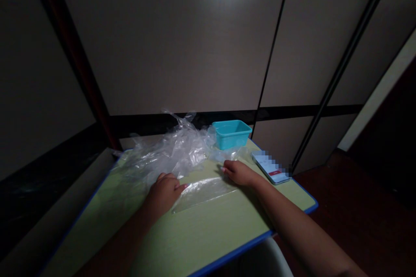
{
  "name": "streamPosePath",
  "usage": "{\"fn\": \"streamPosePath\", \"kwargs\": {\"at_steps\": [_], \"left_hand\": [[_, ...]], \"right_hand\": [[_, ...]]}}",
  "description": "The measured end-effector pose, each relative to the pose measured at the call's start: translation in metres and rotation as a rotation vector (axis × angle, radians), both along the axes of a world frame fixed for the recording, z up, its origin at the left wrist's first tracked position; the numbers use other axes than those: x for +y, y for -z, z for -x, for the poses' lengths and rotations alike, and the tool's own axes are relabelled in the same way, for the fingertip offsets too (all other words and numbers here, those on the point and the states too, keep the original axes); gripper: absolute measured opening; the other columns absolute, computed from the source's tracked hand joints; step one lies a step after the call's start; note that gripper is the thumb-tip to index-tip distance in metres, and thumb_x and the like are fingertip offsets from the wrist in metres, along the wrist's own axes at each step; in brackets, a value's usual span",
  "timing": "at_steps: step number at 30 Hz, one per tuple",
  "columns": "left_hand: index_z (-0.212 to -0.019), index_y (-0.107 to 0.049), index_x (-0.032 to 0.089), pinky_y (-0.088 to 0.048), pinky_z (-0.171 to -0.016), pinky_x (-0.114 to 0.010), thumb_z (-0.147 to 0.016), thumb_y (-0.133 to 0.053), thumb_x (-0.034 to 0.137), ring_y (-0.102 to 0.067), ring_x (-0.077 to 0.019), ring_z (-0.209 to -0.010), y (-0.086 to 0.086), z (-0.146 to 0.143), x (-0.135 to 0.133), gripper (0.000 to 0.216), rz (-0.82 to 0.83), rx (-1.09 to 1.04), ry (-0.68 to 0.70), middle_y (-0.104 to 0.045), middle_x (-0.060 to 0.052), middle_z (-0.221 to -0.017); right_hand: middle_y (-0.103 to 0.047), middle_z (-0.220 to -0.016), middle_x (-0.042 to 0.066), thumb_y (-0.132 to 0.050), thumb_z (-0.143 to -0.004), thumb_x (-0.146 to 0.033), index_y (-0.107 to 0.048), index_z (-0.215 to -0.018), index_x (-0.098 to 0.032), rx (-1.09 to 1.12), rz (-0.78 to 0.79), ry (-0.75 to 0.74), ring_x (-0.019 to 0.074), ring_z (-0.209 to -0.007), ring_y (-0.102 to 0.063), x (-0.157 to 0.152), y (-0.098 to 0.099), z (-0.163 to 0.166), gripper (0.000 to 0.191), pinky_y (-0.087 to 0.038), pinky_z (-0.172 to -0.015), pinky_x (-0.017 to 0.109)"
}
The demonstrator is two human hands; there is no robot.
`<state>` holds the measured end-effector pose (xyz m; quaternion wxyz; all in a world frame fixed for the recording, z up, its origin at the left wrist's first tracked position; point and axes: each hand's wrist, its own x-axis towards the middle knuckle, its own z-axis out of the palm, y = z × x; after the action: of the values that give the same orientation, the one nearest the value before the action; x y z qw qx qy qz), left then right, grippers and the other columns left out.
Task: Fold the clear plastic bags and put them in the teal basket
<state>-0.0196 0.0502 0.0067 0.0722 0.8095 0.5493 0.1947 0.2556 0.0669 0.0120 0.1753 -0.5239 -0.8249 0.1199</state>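
The left hand (164,194) pinches one end of a flat clear plastic bag (205,192) between thumb and curled fingers; the right hand (238,172) is curled narrow at the bag's other end, though whether it grips the film cannot be told; the bag lies between the hands on a pale green tabletop (201,238) with a blue edge; beyond the left hand spreads a heap of crumpled clear plastic (182,149); a turquoise rectangular tub (232,140) stands upright beside it; a smartphone (269,167), screen lit, lies right of the right hand; pale cabinet panels (195,43) rise behind.
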Motion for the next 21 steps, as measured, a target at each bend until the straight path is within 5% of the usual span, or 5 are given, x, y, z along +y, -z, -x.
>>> {"fn": "streamPosePath", "kwargs": {"at_steps": [5, 9, 14, 21], "left_hand": [[-0.047, -0.045, 0.02, -0.029, -0.055, -0.026, -0.072, -0.046, 0.041, -0.044, -0.0154, -0.056, -0.005, -0.003, -0.002, 0.033, 0.181, -0.151, -0.034, -0.045, 0.001, -0.052], [-0.046, -0.04, 0.02, -0.025, -0.049, -0.024, -0.07, -0.045, 0.046, -0.04, -0.0133, -0.05, -0.007, -0.003, -0.003, 0.036, 0.22, -0.207, -0.047, -0.039, 0.004, -0.047], [-0.048, -0.04, 0.02, -0.025, -0.048, -0.023, -0.07, -0.04, 0.05, -0.04, -0.013, -0.049, -0.002, 0.001, 0.002, 0.037, 0.245, -0.286, -0.082, -0.04, 0.004, -0.048], [-0.049, -0.041, 0.02, -0.025, -0.043, -0.023, -0.067, -0.037, 0.055, -0.041, -0.0127, -0.042, 0.003, 0.004, 0.009, 0.04, 0.318, -0.34, -0.135, -0.046, 0.002, -0.045]], "right_hand": [[-0.058, -0.077, 0.006, -0.039, -0.089, -0.034, -0.057, -0.083, -0.015, 0.056, -0.084, -0.034, 0.0149, -0.071, -0.049, -0.001, 0.0, 0.004, 0.026, -0.035, -0.065, 0.025], [-0.054, -0.113, 0.013, -0.044, -0.086, -0.036, -0.054, -0.109, -0.016, 0.07, -0.19, -0.077, 0.0226, -0.106, -0.045, -0.004, 0.003, 0.008, 0.032, -0.033, -0.09, 0.036], [-0.015, -0.146, 0.014, -0.036, -0.088, -0.048, -0.023, -0.139, -0.017, -0.045, 0.055, -0.1, 0.0266, -0.133, -0.014, -0.01, 0.007, 0.009, 0.061, -0.011, -0.104, 0.052], [-0.001, -0.147, 0.01, -0.028, -0.088, -0.054, -0.008, -0.142, -0.017, -0.098, 0.218, -0.153, 0.0238, -0.135, 0.0, -0.018, -0.005, 0.01, 0.069, -0.003, -0.105, 0.052]]}}
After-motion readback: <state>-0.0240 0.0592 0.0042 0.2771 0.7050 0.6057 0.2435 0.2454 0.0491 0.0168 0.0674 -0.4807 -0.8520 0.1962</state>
